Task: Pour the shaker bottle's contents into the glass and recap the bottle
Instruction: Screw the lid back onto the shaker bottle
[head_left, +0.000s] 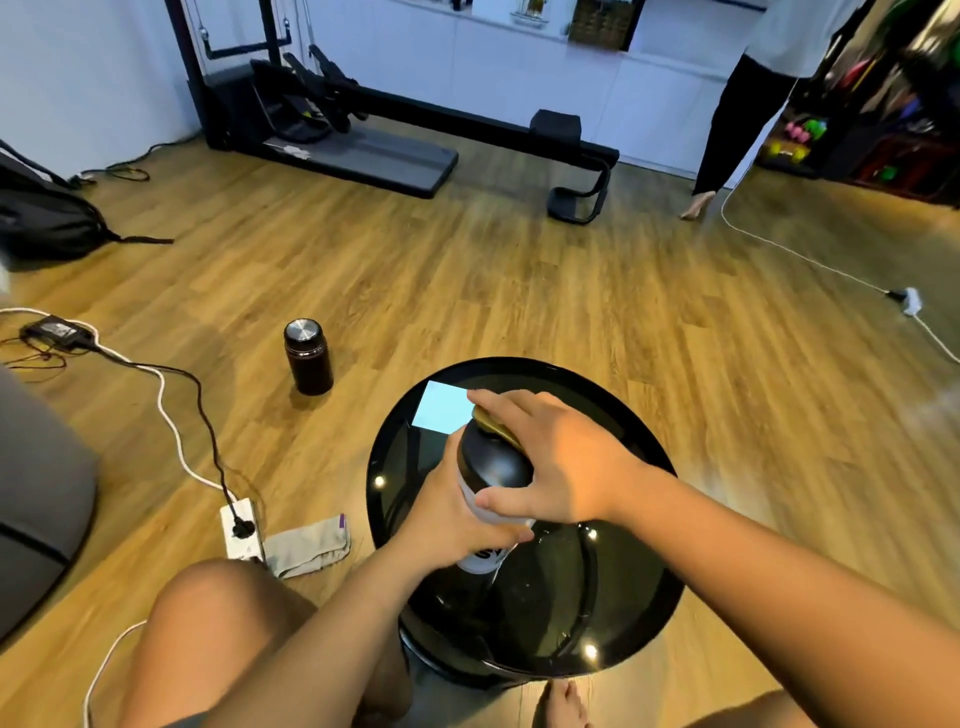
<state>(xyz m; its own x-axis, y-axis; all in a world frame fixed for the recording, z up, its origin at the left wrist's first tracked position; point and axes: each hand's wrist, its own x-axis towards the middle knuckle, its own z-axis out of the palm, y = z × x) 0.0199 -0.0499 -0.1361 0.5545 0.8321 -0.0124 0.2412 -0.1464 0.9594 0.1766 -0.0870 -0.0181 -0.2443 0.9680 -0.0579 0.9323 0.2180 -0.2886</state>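
A shaker bottle (485, 556) with a pale body and black lettering stands on the round black glass table (613, 613). Its black lid (493, 462) carries a gold flip cap (493, 426). My left hand (452, 514) wraps around the bottle's body from the left. My right hand (550, 457) lies over the lid from the right, thumb on the lid's lower rim, fingers across the gold cap. A clear glass (550, 561) seems to stand just right of the bottle, hard to make out against the dark tabletop.
A black flask (307, 356) with a steel cap stands on the wooden floor to the left. A power strip (240, 530), cables and a grey cloth (309, 551) lie near my knee. Another person (748, 104) stands at the far right by exercise equipment.
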